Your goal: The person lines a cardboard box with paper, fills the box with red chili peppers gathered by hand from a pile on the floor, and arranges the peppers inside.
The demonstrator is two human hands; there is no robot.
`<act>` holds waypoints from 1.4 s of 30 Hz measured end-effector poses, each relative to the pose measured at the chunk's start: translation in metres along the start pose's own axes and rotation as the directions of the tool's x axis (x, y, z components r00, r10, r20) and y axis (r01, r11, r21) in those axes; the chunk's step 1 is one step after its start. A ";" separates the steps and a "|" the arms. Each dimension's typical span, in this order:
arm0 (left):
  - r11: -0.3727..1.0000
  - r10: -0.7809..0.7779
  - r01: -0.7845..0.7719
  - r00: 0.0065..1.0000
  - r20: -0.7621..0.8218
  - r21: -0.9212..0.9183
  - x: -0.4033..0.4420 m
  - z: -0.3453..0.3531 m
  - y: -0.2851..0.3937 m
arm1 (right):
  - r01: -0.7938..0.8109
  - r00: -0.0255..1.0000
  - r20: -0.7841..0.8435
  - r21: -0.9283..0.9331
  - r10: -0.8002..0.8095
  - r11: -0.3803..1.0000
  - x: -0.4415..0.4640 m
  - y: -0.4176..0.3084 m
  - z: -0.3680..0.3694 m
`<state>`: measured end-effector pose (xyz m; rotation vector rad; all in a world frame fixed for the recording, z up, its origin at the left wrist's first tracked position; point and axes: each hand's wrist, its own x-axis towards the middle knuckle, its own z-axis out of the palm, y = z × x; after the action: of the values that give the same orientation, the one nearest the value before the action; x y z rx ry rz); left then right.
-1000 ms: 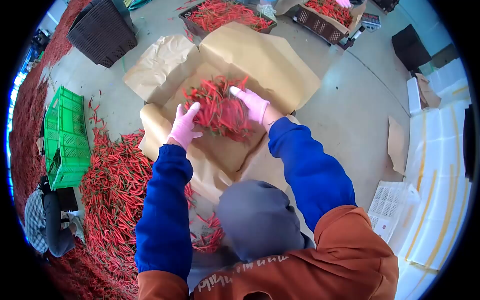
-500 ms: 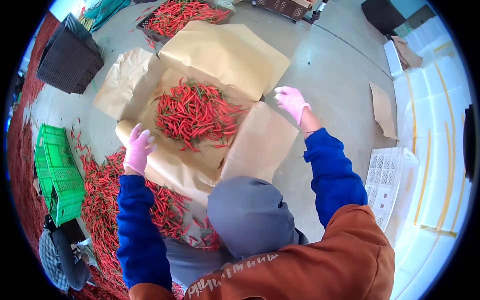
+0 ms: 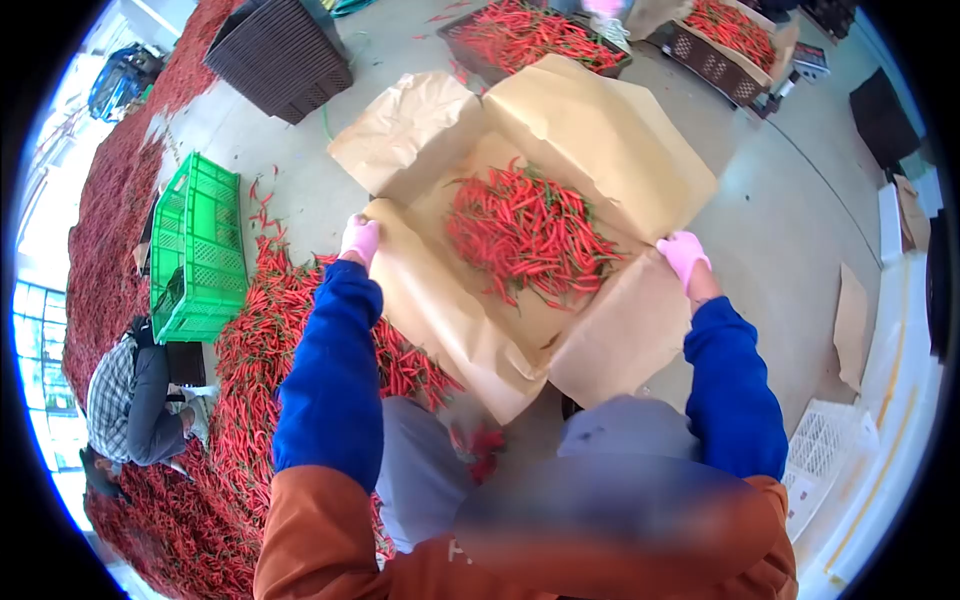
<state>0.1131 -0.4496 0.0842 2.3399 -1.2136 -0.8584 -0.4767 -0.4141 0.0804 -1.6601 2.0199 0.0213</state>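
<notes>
Head view: both hands (image 3: 361,238) (image 3: 683,254) clasp brown paper (image 3: 432,285) at opposite sides (chillies (image 3: 530,235) heaped between).

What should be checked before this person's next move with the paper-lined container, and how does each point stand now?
1. Left hand at the left edge of the brown paper: ok.
2. Right hand at its right corner: ok.
3. Chilli pile inside the lining: ok, surrounded by paper.
4. Top open: ok, no flap covers the pile.
5. Firm hold by both hands: cannot tell, the grip is partly hidden.
6. Left side free of loose chillies: not ok, a heap lies close by.
</notes>
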 end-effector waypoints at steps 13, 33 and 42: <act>0.956 0.185 -0.186 0.982 -0.023 -0.225 0.091 0.010 -0.023 | -0.162 0.987 0.110 0.653 0.119 0.740 -0.008 0.007 0.004; 0.740 0.148 -0.080 0.988 0.045 -0.667 0.056 -0.020 0.007 | -0.093 0.987 0.023 0.887 0.157 0.453 -0.016 0.004 -0.007; 0.793 0.231 -0.123 0.967 0.107 -0.597 0.045 -0.022 0.009 | -0.154 0.980 0.061 0.840 0.191 0.521 -0.010 0.006 0.000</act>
<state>0.1421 -0.4910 0.0906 1.6510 -1.0179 -1.1902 -0.4813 -0.4039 0.0824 -0.8100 1.7360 -0.8123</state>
